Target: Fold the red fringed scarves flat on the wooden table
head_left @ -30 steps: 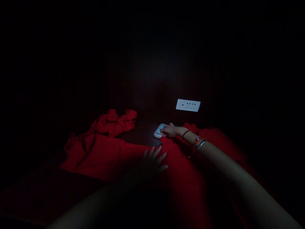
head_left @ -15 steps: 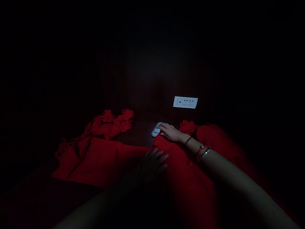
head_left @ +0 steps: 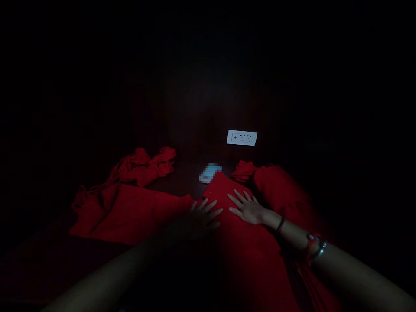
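Red cloth (head_left: 242, 242), dark tabletop (head_left: 182, 177), dim wall (head_left: 199, 99), white socket (head_left: 242, 138)

The cloth (head_left: 251, 255) is red, the phone (head_left: 209, 172) pale blue, the socket plate (head_left: 242, 138) white

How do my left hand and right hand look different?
The left hand wears a ring; none shows on the right hand. The left hand is more shadowed than the right hand. A dark band and bracelets sit behind the right hand; none show behind the left hand. Both spread their fingers over red cloth.
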{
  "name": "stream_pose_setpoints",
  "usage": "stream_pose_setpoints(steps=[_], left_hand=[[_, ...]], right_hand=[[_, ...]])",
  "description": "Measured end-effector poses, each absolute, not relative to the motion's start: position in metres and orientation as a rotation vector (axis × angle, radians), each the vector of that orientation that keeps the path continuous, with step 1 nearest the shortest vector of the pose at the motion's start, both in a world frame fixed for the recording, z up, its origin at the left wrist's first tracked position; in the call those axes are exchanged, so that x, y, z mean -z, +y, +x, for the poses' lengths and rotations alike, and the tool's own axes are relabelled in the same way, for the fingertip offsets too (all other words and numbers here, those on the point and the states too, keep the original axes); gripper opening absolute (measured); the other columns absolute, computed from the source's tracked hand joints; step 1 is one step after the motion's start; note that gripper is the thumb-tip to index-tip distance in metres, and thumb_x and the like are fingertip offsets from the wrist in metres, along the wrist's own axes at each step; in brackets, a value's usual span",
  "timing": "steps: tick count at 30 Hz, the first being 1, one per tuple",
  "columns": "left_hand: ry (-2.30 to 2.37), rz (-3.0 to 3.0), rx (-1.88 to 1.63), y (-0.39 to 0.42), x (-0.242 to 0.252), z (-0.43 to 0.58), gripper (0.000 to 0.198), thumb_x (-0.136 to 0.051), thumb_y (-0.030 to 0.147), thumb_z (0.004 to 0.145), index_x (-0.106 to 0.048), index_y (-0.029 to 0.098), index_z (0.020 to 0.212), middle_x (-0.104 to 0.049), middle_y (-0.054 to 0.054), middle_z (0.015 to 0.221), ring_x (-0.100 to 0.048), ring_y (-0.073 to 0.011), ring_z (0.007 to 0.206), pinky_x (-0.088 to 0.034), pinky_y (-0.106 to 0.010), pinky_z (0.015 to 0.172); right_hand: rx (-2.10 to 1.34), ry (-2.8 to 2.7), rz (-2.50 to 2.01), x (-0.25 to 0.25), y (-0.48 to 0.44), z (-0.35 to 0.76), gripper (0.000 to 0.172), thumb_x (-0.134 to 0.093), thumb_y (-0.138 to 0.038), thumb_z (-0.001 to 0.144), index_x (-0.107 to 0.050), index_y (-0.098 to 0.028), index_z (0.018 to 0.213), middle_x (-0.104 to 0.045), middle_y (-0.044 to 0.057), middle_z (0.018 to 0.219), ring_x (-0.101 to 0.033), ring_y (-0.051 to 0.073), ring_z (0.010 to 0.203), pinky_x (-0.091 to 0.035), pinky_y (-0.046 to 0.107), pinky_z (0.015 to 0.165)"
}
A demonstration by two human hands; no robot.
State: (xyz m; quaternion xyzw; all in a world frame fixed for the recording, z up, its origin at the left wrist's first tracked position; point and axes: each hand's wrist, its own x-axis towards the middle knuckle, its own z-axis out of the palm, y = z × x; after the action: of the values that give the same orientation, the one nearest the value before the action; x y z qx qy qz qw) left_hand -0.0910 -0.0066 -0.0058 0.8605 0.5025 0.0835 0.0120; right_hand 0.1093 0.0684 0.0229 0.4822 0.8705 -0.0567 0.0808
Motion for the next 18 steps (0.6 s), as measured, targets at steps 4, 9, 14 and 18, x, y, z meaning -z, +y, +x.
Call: stream_pose_setpoints(steps=[4, 9, 14, 18], left_hand=[[1.667, 2.487, -0.517, 0.006, -0.013, -0.1, 0.037, -0.03, 0.038, 0.082, -0.041, 0.024, 0.115, -0.04, -0.004, 0.121, -0.037, -0.0179, 0.109, -0.028, -0.031, 0.09], [2.059, 1.702, -0.699, 0.057, -0.026, -0.107, 0.028, -0.05, 0.036, 0.071, -0.055, 0.015, 0.089, -0.06, -0.005, 0.086, -0.055, -0.0167, 0.081, -0.041, -0.022, 0.065], [1.953, 1.529, -0.74, 0.075, -0.017, -0.105, 0.004, -0.055, 0.019, 0.065, -0.054, 0.015, 0.063, -0.06, 0.0, 0.066, -0.056, -0.0126, 0.065, -0.04, -0.017, 0.051], [1.901, 1.534, -0.781, 0.073, -0.015, -0.1, 0.012, -0.042, 0.013, 0.073, -0.053, 0.014, 0.077, -0.061, -0.001, 0.07, -0.057, -0.0093, 0.059, -0.04, -0.016, 0.049]], right_hand=[[0.145, 2.736, 1.436, -0.043, 0.091, 0.103, 0.051, -0.026, -0.049, 0.079, -0.038, -0.02, 0.12, -0.037, 0.01, 0.124, -0.035, 0.024, 0.111, -0.029, 0.035, 0.089], [0.107, 2.579, 1.768, -0.054, 0.138, 0.077, 0.032, -0.038, -0.031, 0.079, -0.058, -0.011, 0.095, -0.059, 0.012, 0.097, -0.055, 0.018, 0.086, -0.041, 0.02, 0.066], [0.105, 2.507, 1.864, -0.043, 0.167, 0.058, 0.028, -0.047, -0.029, 0.073, -0.06, -0.011, 0.09, -0.062, 0.01, 0.088, -0.058, 0.017, 0.076, -0.042, 0.018, 0.053], [0.051, 2.546, 1.898, -0.037, 0.182, 0.06, 0.027, -0.038, -0.022, 0.077, -0.06, -0.012, 0.088, -0.062, 0.011, 0.081, -0.059, 0.017, 0.071, -0.043, 0.02, 0.051]])
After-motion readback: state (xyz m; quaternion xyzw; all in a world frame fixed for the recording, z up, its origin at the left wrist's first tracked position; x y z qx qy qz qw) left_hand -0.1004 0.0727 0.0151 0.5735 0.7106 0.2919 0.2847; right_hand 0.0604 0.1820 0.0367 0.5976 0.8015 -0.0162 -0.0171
